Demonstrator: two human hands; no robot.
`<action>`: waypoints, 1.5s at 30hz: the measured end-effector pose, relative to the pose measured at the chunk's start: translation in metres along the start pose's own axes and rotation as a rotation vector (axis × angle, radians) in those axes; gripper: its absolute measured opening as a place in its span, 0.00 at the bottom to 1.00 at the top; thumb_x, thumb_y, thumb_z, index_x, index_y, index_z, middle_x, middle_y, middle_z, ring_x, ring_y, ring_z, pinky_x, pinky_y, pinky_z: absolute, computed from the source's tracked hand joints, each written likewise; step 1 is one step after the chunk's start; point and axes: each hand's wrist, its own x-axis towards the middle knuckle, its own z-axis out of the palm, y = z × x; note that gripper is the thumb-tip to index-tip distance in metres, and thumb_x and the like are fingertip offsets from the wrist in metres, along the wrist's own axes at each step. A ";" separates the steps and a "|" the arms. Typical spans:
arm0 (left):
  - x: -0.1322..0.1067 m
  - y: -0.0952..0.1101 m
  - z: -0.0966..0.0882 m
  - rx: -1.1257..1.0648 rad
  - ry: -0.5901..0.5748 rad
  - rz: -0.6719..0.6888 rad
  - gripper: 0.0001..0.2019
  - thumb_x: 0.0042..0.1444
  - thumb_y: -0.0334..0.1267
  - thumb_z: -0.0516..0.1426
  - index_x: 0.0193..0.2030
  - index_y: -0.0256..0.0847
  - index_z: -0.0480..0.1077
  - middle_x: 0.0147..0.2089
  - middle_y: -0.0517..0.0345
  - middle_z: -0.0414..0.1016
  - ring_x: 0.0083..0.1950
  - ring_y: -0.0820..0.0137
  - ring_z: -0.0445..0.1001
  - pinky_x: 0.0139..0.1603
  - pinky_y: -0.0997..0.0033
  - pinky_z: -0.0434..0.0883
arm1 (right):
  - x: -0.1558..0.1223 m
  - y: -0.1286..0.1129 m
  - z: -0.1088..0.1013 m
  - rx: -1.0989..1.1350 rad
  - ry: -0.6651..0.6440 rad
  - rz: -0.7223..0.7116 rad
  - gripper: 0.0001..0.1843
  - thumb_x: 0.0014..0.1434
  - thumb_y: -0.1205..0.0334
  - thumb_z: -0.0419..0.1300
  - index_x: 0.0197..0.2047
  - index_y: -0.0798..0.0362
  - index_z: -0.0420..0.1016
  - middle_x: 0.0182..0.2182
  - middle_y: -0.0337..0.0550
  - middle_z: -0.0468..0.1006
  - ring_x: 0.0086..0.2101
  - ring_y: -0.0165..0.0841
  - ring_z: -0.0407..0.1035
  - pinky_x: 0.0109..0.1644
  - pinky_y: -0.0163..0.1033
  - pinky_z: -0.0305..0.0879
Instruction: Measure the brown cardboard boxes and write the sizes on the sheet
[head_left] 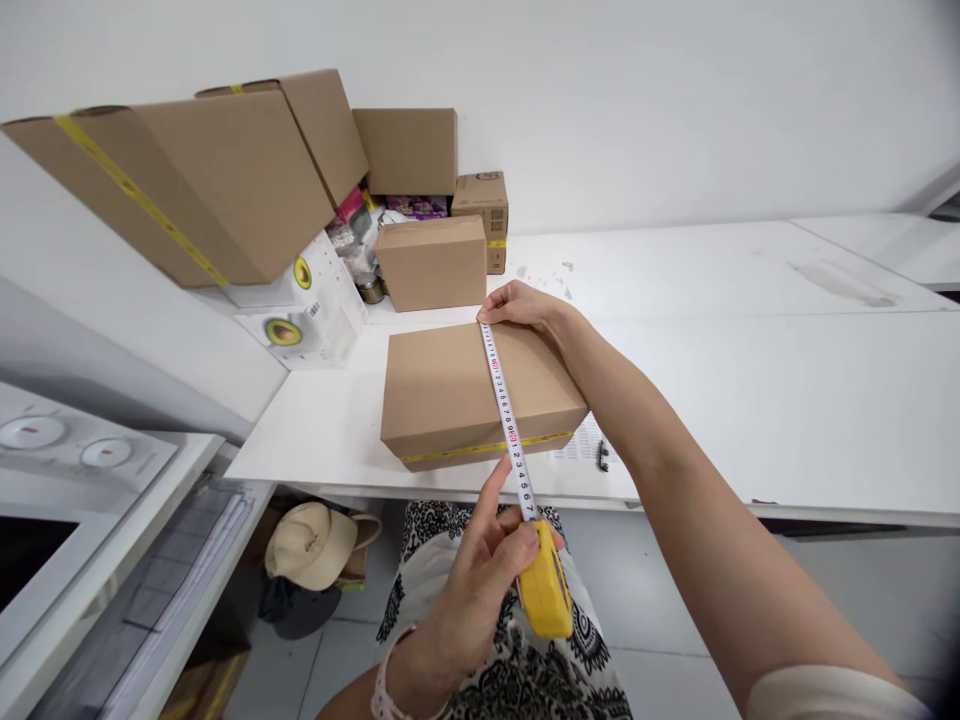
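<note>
Looking over the feed from my station, I start well left of both grips: a white appliance (45,470) with two dials, then a beige cap (311,545) under the table, left of the near grip. Up and left of the far grip, large cardboard boxes (202,180) lean at the wall above a white avocado-printed carton (300,310).

The left hand (465,590) is closed around the yellow tape measure case (545,592), thumb pressed on top, forefinger stretched up beside the tape. It sits nearest me, off the table's edge. From that grip the tape blade (504,405) runs away and slightly left, flat across the top of the cardboard box (450,390), which lies just beyond on the white table (750,400). The right hand (521,305) pinches the blade's end against the box's far top edge, fingers curled over it.

So the box sits between the two grips, and the blade's long axis crosses it near to far, toward its right side. Right of the box, a printed sheet (581,445) shows beside its near corner, with a small black object (602,457) next to it.
</note>
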 end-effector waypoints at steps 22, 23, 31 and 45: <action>-0.001 -0.016 -0.028 0.208 0.097 0.036 0.18 0.57 0.52 0.65 0.30 0.39 0.69 0.30 0.57 0.74 0.30 0.71 0.71 0.34 0.73 0.68 | -0.151 -0.008 0.031 -0.038 0.232 -0.475 0.15 0.58 0.47 0.67 0.45 0.45 0.77 0.37 0.43 0.78 0.38 0.37 0.73 0.41 0.44 0.74; -0.004 -0.015 -0.032 0.173 0.120 0.055 0.18 0.56 0.52 0.65 0.30 0.39 0.70 0.30 0.58 0.74 0.29 0.71 0.72 0.33 0.72 0.69 | -0.155 0.006 0.032 -0.027 0.307 -0.474 0.15 0.59 0.48 0.67 0.46 0.44 0.77 0.38 0.43 0.78 0.38 0.37 0.74 0.42 0.45 0.75; -0.012 0.034 -0.099 0.126 0.732 0.555 0.19 0.46 0.48 0.71 0.29 0.38 0.70 0.59 0.51 0.78 0.30 0.74 0.74 0.30 0.73 0.74 | -0.156 0.127 0.034 -0.145 0.717 -0.102 0.21 0.63 0.45 0.58 0.52 0.50 0.76 0.50 0.54 0.80 0.48 0.46 0.75 0.50 0.55 0.73; 0.006 0.174 -0.072 0.324 0.493 0.351 0.09 0.64 0.33 0.53 0.33 0.33 0.67 0.57 0.47 0.78 0.27 0.74 0.79 0.29 0.71 0.77 | -0.140 0.051 0.029 -0.106 0.634 -0.251 0.25 0.57 0.52 0.65 0.58 0.46 0.73 0.49 0.49 0.75 0.34 0.33 0.69 0.34 0.42 0.71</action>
